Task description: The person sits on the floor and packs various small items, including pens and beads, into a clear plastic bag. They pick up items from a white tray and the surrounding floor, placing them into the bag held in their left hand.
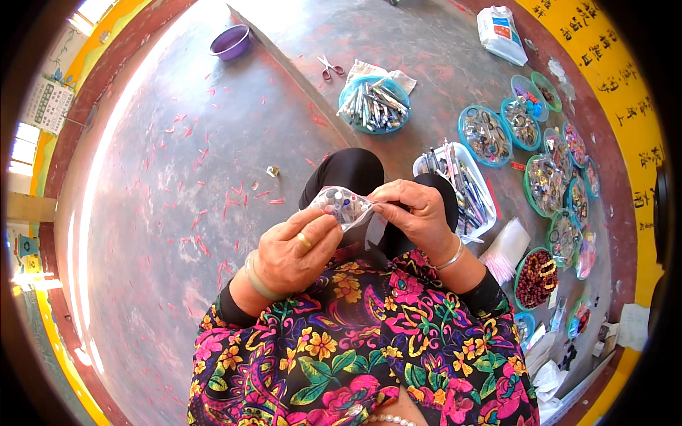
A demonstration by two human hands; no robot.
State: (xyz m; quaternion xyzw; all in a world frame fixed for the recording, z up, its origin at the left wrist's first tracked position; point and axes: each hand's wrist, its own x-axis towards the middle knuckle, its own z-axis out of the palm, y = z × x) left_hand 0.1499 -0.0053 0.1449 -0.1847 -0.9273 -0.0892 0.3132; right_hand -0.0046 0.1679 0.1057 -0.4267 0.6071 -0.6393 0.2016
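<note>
A small clear plastic bag (344,206) with a reddish top edge hangs between my two hands, in front of my dark-trousered knees. Several small round-ended pieces, white, blue and red, show through it; I cannot make out their kind. My left hand (297,250), with a ring and a bangle, pinches the bag's left side. At its right upper corner, my right hand (418,213) grips the edge between thumb and fingers. Beyond my knees stands a blue basket (374,129) heaped with pens. To the right of my knee, a white tray (479,231) holds more pens.
Several round baskets of small goods, one a green basket (524,302) of dark red beads, crowd the right side. Clear bags (508,248) lie beside the tray. Scissors (329,68), a purple basin (230,42) and red strips (202,245) lie on the floor.
</note>
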